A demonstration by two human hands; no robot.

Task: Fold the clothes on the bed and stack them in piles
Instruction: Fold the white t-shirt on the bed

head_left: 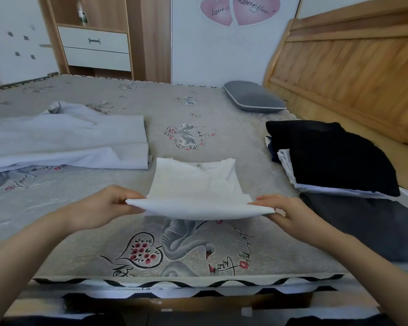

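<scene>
1. The left hand and right hand each pinched a near corner of the folded white cotton garment, lifted over the patterned grey bed.
2. Keeping both corners level would probably hold the fold square.
3. Open bed lay between the pale grey garment and the black-topped pile.

A folded white top lies mid-bed, its near edge lifted off the cover. At left a pale grey garment lies spread and half-folded. At right, a pile topped by black; dark grey cloth beside it
</scene>
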